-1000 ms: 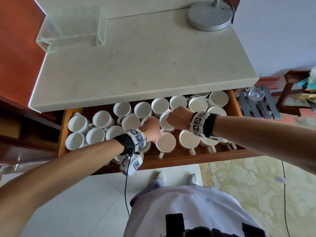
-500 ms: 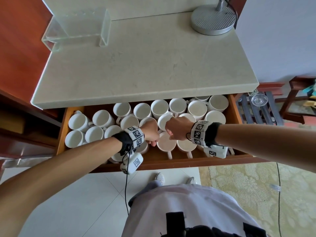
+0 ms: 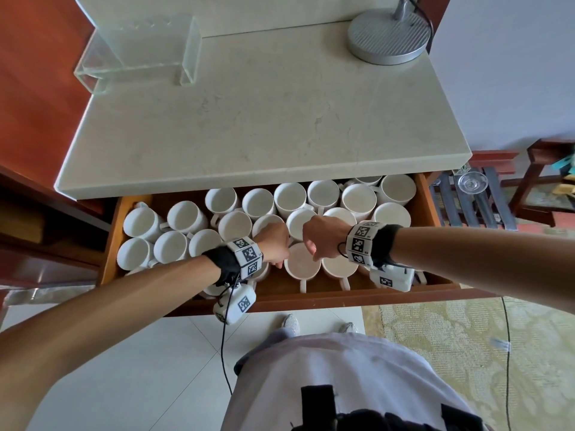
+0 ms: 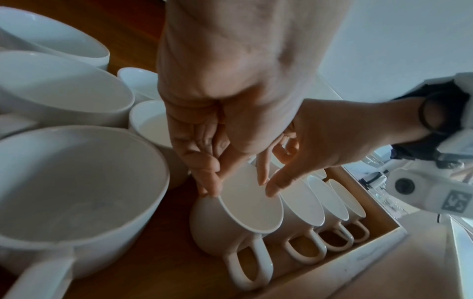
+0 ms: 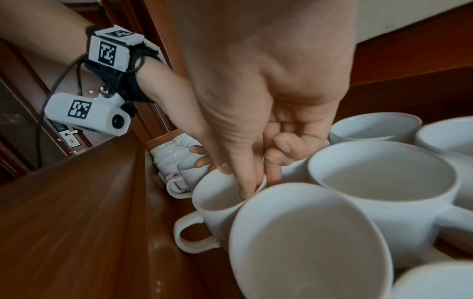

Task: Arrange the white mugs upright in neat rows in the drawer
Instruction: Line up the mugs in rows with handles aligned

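Pale stone countertop (image 3: 264,119) w/ a clear acrylic stand (image 3: 137,51) & round grey lamp base (image 3: 389,38) overhangs the open wooden drawer (image 3: 311,298), packed w/ upright white mugs (image 3: 186,216) in rough rows. Both hands meet over one front-row mug (image 3: 301,264), upright, handle twd the drawer front, touching its right neighbour. Left hand (image 3: 273,244) pinches its left rim, thumb inside & fingertips (image 4: 208,188) outside; right hand (image 3: 323,239) pinches the right rim, thumb (image 4: 277,187) on the edge.
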`<state>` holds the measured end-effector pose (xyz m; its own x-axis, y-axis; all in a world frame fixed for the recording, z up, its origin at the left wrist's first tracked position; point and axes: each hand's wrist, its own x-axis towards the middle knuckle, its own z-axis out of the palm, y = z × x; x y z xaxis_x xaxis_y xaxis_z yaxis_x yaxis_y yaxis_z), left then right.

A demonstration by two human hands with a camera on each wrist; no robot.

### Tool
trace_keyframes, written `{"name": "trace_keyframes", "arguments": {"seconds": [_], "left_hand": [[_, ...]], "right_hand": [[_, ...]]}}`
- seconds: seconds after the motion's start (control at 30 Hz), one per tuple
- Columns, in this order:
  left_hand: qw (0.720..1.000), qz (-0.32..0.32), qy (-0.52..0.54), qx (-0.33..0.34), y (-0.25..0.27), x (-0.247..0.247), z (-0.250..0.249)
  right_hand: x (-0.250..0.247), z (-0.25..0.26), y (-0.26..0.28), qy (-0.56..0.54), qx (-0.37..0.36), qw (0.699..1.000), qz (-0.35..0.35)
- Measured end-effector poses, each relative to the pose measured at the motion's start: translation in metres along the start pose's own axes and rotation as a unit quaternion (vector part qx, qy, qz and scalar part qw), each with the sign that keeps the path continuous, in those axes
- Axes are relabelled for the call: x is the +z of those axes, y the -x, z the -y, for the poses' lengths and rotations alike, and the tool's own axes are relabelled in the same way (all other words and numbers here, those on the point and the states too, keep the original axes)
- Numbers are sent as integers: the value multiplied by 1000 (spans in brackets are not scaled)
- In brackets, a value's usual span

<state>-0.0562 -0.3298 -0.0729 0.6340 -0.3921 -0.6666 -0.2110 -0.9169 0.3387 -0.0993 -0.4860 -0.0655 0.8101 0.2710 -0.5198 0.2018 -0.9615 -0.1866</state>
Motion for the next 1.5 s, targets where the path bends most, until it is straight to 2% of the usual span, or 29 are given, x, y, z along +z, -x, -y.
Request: {"name": "trace_keyframes", "arguments": {"seconds": [0.4, 0.87, 1.0, 1.13, 1.23, 1.3, 1.4, 1.5], "left_hand": [[1000, -8, 4, -21, 3, 1, -2], [999, -12, -32, 11, 11, -2, -5], [996, -23, -69, 48, 20, -13, -1], [990, -64, -92, 86, 29, -33, 16], [980, -112, -143, 87, 39, -51, 37], [965, -130, -210, 92, 47, -60, 52], [944, -136, -288, 83, 55, -62, 70], [944, -116, -297, 87, 57, -56, 87]], "right_hand": [[-7, 5, 3, 36, -10, 999, -1], [-10, 1, 4, 43, -49, 998, 17], [-19, -3, 11, 51, -65, 996, 13], [-39, -4, 18, 66, -70, 994, -53], [-46, 6, 15, 168, -98, 974, -119], [-45, 16, 10, 227, -137, 954, -138], [-42, 34, 1, 238, -181, 945, -129], [-38, 52, -9, 218, -202, 951, -86]]}}
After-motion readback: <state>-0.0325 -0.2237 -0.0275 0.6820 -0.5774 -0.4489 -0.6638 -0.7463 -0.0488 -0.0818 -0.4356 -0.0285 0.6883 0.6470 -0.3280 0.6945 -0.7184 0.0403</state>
